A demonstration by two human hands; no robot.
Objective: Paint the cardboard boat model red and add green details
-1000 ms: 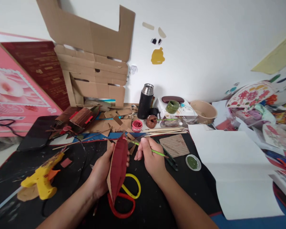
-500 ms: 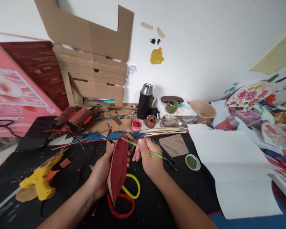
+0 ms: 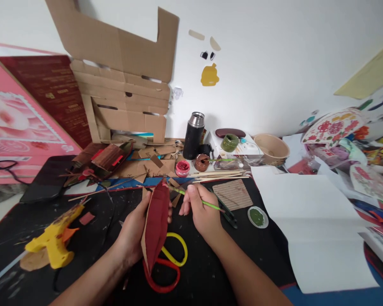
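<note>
Fingers of your left hand (image 3: 134, 233): were curled around a red boat-shaped piece (image 3: 157, 227), thumb along its left side, fingertips showing past its right.
Fingers of your right hand (image 3: 206, 212): were pinched together on a green paintbrush (image 3: 213, 206), with no gap to spare.
Paintbrush tip: was at the upper end of the piece; contact could not be told.
Red piece: was tilted in your grip above the middle of the black mat (image 3: 261, 259), upper end toward the far edge.
Scissors (image 3: 185, 251): lay under the piece, handles partly hidden.
Mat's right edge: was overlapped by a white sheet (image 3: 328, 229); a lid of green paint (image 3: 258, 217) sat near it.
Mat's left side: carried a yellow glue gun (image 3: 52, 244).
Open room: you had bare mat between your right forearm (image 3: 245, 267) and the sheet.
</note>
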